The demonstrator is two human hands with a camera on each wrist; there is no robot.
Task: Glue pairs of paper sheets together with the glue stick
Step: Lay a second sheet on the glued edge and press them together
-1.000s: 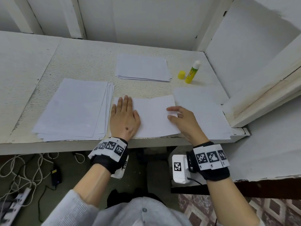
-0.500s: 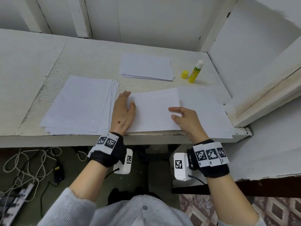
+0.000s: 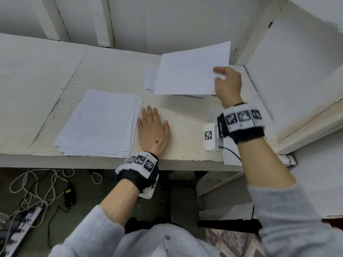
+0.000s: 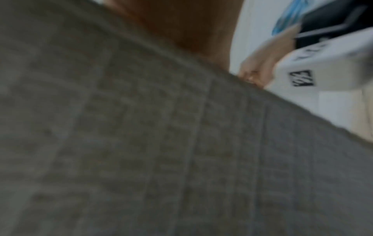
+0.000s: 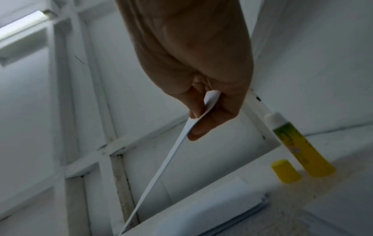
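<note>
My right hand [image 3: 220, 75] pinches a white paper sheet [image 3: 191, 69] by its right edge and holds it tilted in the air above the far stack [image 3: 150, 78]. The right wrist view shows thumb and fingers [image 5: 198, 123] clamped on the sheet's edge [image 5: 161, 167]. There the uncapped yellow glue stick [image 5: 298, 146] stands by the back corner with its cap [image 5: 285, 173] beside it; both are hidden in the head view. My left hand [image 3: 152, 125] lies flat and open on the bare table, just right of the left paper stack [image 3: 100, 123].
More sheets [image 3: 230, 156] lie at the table's right front, partly under my right wrist. White walls and a wooden frame [image 3: 306, 127] close in the back and right. Cables and a power strip [image 3: 27, 216] lie on the floor below. The left wrist view is blurred.
My right hand lifted the sheet from the middle of the table and carried it back over the far stack. My left hand came off the sheet and now rests on bare table.
</note>
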